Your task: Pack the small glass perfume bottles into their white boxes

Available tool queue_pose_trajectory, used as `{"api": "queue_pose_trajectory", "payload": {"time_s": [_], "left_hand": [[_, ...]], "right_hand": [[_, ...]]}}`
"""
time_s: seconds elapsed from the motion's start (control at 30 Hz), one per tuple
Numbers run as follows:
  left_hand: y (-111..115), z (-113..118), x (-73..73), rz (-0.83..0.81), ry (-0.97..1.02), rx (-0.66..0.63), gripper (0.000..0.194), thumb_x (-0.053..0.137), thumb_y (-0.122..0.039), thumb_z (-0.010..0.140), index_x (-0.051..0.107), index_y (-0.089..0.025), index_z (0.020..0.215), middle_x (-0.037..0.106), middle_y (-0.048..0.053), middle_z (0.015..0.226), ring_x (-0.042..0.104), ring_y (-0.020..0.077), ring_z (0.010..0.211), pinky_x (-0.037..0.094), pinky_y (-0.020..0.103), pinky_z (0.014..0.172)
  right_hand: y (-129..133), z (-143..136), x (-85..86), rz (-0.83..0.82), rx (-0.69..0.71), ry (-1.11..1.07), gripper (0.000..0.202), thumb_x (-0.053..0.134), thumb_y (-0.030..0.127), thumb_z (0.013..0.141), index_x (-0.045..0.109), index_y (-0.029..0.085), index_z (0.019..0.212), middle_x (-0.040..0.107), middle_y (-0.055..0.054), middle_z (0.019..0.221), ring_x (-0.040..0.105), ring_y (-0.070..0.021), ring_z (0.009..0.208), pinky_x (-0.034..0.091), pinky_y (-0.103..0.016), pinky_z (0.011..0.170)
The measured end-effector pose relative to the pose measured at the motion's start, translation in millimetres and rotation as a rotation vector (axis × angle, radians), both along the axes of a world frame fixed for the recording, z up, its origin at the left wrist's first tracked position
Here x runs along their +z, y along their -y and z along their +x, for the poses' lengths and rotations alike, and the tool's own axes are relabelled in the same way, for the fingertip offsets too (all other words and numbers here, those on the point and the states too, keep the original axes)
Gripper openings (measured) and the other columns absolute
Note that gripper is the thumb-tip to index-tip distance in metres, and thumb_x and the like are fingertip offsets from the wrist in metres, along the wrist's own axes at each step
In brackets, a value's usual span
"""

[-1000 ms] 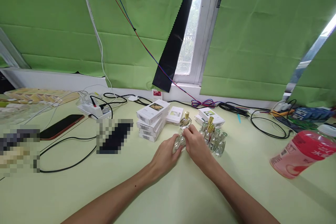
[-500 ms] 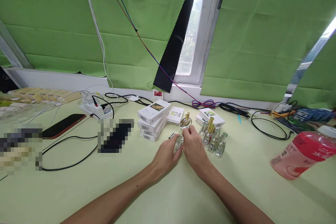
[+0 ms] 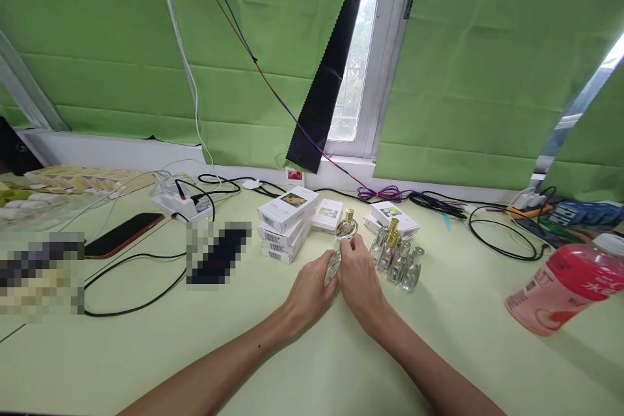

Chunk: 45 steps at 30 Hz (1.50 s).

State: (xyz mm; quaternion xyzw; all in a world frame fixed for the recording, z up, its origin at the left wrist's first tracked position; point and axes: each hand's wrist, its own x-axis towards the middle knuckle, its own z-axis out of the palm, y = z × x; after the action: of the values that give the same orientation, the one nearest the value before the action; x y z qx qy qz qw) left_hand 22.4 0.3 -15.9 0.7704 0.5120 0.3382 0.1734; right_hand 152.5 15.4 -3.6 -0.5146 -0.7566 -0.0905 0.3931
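A small clear glass bottle point(image 3: 333, 266) is held between my two hands, low over the table. My left hand point(image 3: 311, 287) is closed round its left side. The bent fingers of my right hand point(image 3: 361, 276) press together against its right side and hide much of it, its top included. Just beyond my fingertips stands a round perfume bottle point(image 3: 346, 229) with a gold neck. To the right of my right hand, several small glass bottles point(image 3: 411, 275) stand in a close group, some with gold tops and some with silvery green ones.
White printed boxes point(image 3: 285, 211) are stacked left of my hands, with more boxes point(image 3: 327, 215) behind. A pink drink bottle point(image 3: 560, 289) stands at the right. Cables, a power strip point(image 3: 190, 208) and a phone point(image 3: 125, 234) lie to the left.
The glass bottle has turned slightly between my hands, and the silvery piece that showed by my left fingers is out of sight. The whole view has shifted slightly; both hands stay nearly in place.
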Motion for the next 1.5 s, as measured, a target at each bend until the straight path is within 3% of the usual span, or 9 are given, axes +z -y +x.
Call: {"api": "queue_pose_trajectory", "payload": {"time_s": [0.2,0.37,0.53,0.73,0.9,1.13,1.3,1.5], "left_hand": [[0,-1,-1.1,0.010,-0.025,0.006,0.022,0.049,-0.025,0.095,0.057,-0.019,0.115,0.070,0.004,0.081,0.063,0.0222,0.065,0.037,0.029,0.060],[0,-1,-0.8,0.015,-0.042,0.014,0.022,0.051,-0.028,0.096,0.057,-0.020,0.116,0.071,0.004,0.081,0.065,0.0228,0.067,0.037,0.029,0.059],[1,0,0.9,0.011,-0.026,0.005,0.017,0.051,-0.029,0.097,0.057,-0.022,0.112,0.073,0.005,0.090,0.068,0.0242,0.075,0.040,0.029,0.062],[0,-1,0.5,0.019,0.003,-0.022,0.024,0.052,-0.028,0.097,0.056,-0.024,0.120,0.075,0.005,0.103,0.070,0.0253,0.086,0.045,0.031,0.070],[0,-1,2.1,0.028,0.005,-0.019,0.024,0.054,-0.030,0.097,0.057,-0.025,0.120,0.076,0.004,0.106,0.070,0.0246,0.086,0.045,0.031,0.070],[0,-1,4.8,0.066,-0.056,0.011,0.027,0.063,-0.044,0.092,0.063,-0.022,0.107,0.075,0.005,0.099,0.071,0.0260,0.087,0.047,0.032,0.070],[-3,-6,6.2,0.108,-0.046,0.036,0.024,0.048,-0.038,0.102,0.065,-0.022,0.099,0.072,0.004,0.098,0.069,0.0215,0.084,0.049,0.033,0.073],[-11,-12,-5.6,0.102,-0.190,0.102,0.030,0.052,-0.024,0.096,0.060,-0.023,0.126,0.062,0.010,0.128,0.070,0.0256,0.101,0.054,0.035,0.078]], "right_hand": [[-2,1,-6.2,0.016,0.034,-0.051,0.034,0.042,-0.010,0.075,0.047,0.023,0.077,0.053,-0.006,0.084,0.048,-0.0176,0.060,0.037,-0.029,0.053],[-4,6,-10.0,0.066,0.122,-0.159,0.027,0.040,0.001,0.094,0.052,0.021,0.080,0.055,-0.007,0.083,0.055,-0.0187,0.067,0.043,-0.029,0.059],[-3,10,-9.5,0.111,0.165,-0.263,0.020,0.045,0.013,0.101,0.059,0.020,0.088,0.060,-0.005,0.083,0.060,-0.0184,0.069,0.048,-0.029,0.064],[0,15,-7.9,0.041,0.126,-0.339,0.016,0.054,0.027,0.101,0.063,0.017,0.109,0.067,-0.008,0.098,0.057,-0.0145,0.059,0.051,-0.031,0.064],[-2,17,-8.2,0.002,0.093,-0.290,0.018,0.055,0.030,0.100,0.066,0.016,0.097,0.064,-0.007,0.092,0.056,-0.0158,0.061,0.048,-0.031,0.065],[-7,25,-5.8,-0.063,0.191,-0.350,0.014,0.056,0.024,0.098,0.066,0.018,0.090,0.062,-0.004,0.083,0.057,-0.0167,0.065,0.046,-0.030,0.065],[-10,30,-5.3,-0.130,0.264,-0.445,0.012,0.058,0.024,0.095,0.066,0.018,0.089,0.063,-0.004,0.082,0.059,-0.0179,0.068,0.047,-0.030,0.063],[-12,31,-6.7,-0.208,0.312,-0.532,0.014,0.056,0.027,0.095,0.066,0.018,0.091,0.063,-0.006,0.083,0.060,-0.0195,0.072,0.048,-0.030,0.063]]}}
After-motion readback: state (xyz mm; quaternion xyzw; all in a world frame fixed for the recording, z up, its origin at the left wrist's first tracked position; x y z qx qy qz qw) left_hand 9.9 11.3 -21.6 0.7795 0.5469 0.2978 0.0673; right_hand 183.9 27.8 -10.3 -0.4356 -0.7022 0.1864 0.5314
